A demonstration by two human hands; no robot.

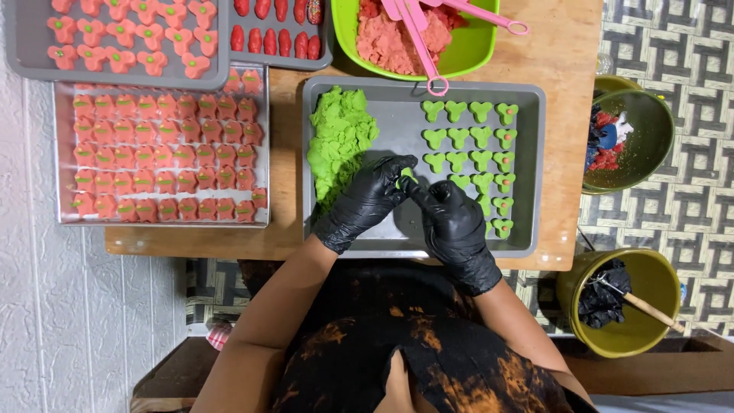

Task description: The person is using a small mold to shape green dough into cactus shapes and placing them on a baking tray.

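Both my hands wear black gloves and meet over a grey baking tray (535,168). My left hand (365,200) and my right hand (453,222) pinch one small piece of green dough (405,177) between their fingertips. A heap of green dough (340,138) lies at the tray's left end, just beyond my left hand. Several shaped green dough pieces (470,138), three-lobed, some with a small red dot, stand in rows at the tray's right end, beside my right hand.
A green bowl (474,50) of pink dough with pink tongs (417,38) sits behind the tray. Trays of pink and red shaped pieces (160,153) fill the wooden table's left side. Olive bowls (634,138) and a bucket (634,306) stand on the floor at right.
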